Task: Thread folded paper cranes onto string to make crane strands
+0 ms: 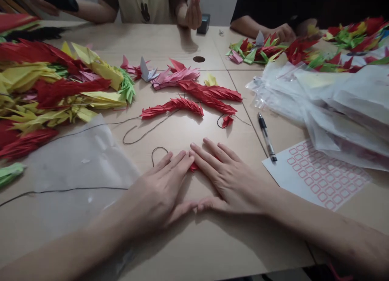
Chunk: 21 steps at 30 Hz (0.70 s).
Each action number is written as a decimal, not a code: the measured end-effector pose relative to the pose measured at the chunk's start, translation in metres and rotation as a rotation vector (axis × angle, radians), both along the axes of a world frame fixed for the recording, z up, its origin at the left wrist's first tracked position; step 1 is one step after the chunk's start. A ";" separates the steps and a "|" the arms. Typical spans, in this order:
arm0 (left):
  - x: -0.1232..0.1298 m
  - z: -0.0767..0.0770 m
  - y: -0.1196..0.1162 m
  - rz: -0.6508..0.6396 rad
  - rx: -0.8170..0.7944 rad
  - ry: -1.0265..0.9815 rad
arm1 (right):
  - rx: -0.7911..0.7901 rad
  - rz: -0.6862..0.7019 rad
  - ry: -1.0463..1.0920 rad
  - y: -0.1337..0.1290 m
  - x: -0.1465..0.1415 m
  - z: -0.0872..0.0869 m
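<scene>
My left hand point(159, 189) and my right hand point(227, 181) lie palm down on the table with fingers stretched out. Their index fingers meet at an angle, and the thumb tips almost touch. A bit of red folded paper point(193, 167) peeks out between the index fingers; the fingers hide most of what is beneath. Dark cord point(159, 148) loops out beyond my left fingertips. Just ahead, strings of folded red paper point(173, 106) lie across the table, with a small red paper piece point(227, 121) on a loose cord end.
Heaped folded-paper strings point(45, 78) fill the left side above a translucent plastic bag point(82, 163). On the right are a pen point(267, 137), a sheet of red-outlined stickers point(319, 173) and stacked plastic bags point(334, 98). Two people sit opposite; one person's hands point(282, 33) are by more paper strings.
</scene>
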<state>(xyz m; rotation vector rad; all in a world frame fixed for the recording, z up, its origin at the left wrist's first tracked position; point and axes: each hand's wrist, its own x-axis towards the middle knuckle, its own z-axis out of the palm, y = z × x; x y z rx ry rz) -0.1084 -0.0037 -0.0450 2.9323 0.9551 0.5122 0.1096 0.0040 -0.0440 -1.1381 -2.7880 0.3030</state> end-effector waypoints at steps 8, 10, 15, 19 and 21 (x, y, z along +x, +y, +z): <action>-0.001 0.001 -0.003 -0.021 -0.021 0.101 | 0.022 0.025 -0.004 0.000 0.002 -0.002; -0.001 0.002 -0.002 -0.020 -0.028 0.115 | 0.023 0.029 -0.010 0.000 0.003 -0.001; 0.000 0.003 -0.001 -0.004 -0.069 0.101 | 0.024 0.032 -0.030 0.000 0.002 0.000; -0.001 0.004 -0.001 -0.001 -0.141 0.054 | 0.038 0.030 -0.034 -0.001 0.001 0.000; -0.002 0.008 0.001 -0.021 -0.198 0.039 | 0.041 0.031 -0.033 -0.001 0.001 0.000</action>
